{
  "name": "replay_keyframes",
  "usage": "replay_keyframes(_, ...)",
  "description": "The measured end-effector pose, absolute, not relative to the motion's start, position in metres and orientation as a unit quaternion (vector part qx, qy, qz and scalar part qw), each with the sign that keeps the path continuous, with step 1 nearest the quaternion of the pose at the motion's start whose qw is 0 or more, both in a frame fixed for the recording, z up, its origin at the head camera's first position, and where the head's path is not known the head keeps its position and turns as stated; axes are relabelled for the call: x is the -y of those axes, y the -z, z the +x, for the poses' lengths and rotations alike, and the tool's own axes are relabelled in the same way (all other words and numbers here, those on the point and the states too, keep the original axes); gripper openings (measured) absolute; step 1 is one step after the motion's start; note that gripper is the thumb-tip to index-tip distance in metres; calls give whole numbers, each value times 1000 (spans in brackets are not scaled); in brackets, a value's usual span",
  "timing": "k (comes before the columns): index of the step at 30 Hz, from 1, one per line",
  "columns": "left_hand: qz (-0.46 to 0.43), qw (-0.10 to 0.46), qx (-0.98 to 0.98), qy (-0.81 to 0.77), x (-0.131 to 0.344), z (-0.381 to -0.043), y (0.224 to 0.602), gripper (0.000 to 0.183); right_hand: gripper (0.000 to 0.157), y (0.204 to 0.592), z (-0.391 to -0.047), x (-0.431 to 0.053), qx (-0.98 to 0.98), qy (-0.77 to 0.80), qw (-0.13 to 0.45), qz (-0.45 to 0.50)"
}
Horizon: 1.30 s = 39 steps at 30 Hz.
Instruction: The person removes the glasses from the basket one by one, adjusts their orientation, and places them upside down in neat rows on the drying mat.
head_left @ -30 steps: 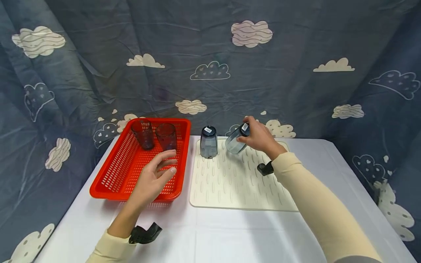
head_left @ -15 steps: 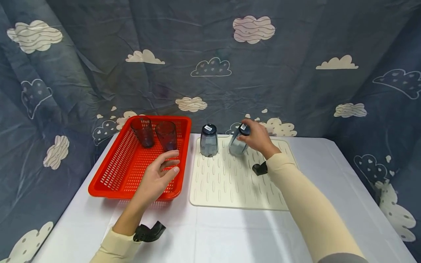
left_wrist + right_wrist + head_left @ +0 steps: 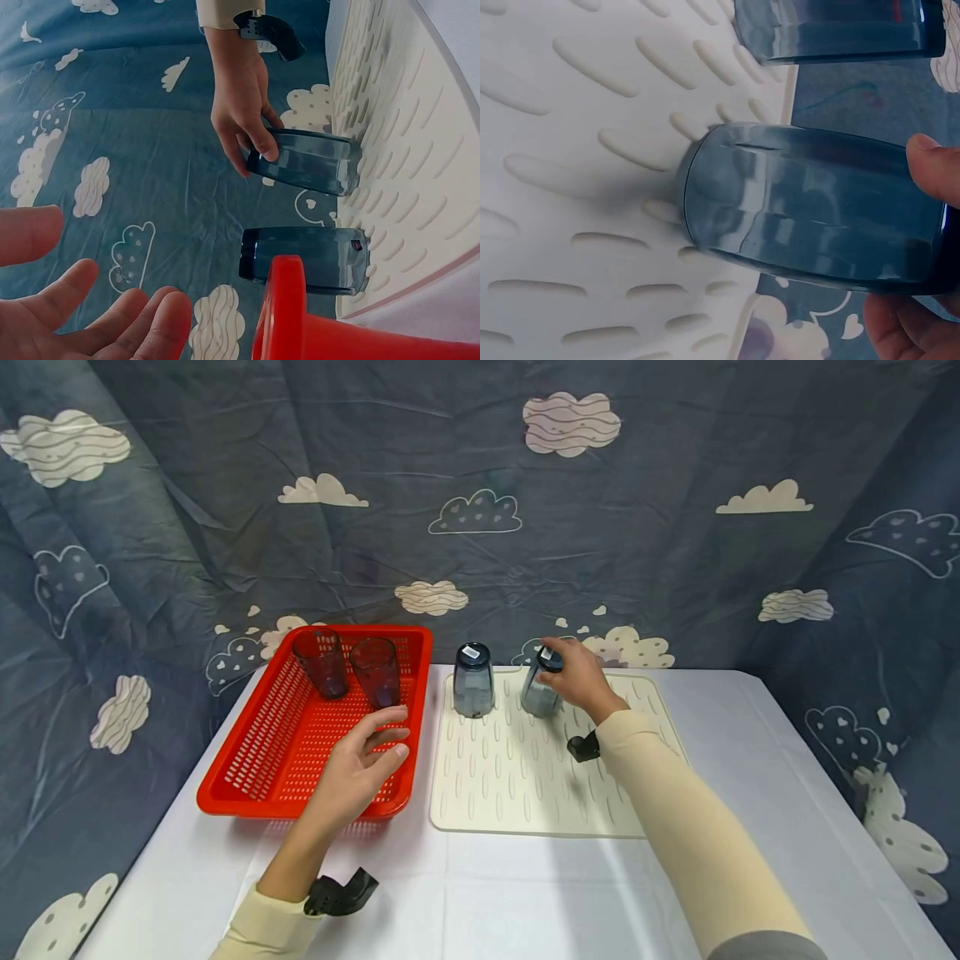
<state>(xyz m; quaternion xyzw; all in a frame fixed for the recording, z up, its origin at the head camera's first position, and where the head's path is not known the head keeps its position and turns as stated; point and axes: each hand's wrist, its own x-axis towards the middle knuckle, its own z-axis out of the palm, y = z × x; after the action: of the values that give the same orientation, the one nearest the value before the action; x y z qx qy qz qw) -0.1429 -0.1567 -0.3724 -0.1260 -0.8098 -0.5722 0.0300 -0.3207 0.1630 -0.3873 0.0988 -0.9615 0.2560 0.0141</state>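
Note:
My right hand (image 3: 583, 678) pinches a blue-grey drinking glass (image 3: 540, 693) near its base. That glass is upside down, slightly tilted, with its rim at the cream ridged mat (image 3: 540, 785). Left of it a second glass (image 3: 473, 683) stands upside down on the mat, a white label on its base. My left hand (image 3: 360, 768) hovers over the front right part of the red basket (image 3: 258, 760), fingers apart and holding nothing. In the basket, two more glasses (image 3: 377, 672) stand toward the back, mouths up. The right wrist view shows thumb and fingers on opposite sides of the held glass (image 3: 802, 206).
A white cloth covers the table (image 3: 495, 893). Behind it hangs a dark blue curtain (image 3: 645, 560) with cloud prints, close to the table's back edge. The basket's raised rim stands just left of the mat.
The glass in my right hand has gone from a strong tilt to nearly upright, its rim lowered to the mat. My left hand has barely moved.

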Motion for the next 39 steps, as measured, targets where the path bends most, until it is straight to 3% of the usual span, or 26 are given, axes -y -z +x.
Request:
replay_keyframes(12,-122,28,802,585,155,-143,372,48,68,397,-321,-164,959,-268,34,86)
replay_keyframes(21,-131,33,796,590,155,-143,373,48,78,403,-320,-163,970,-219,-2,110)
replay_keyframes(39,-122,6,823,555,154,-154,360,47,74,403,-309,-170,959,-266,31,98)
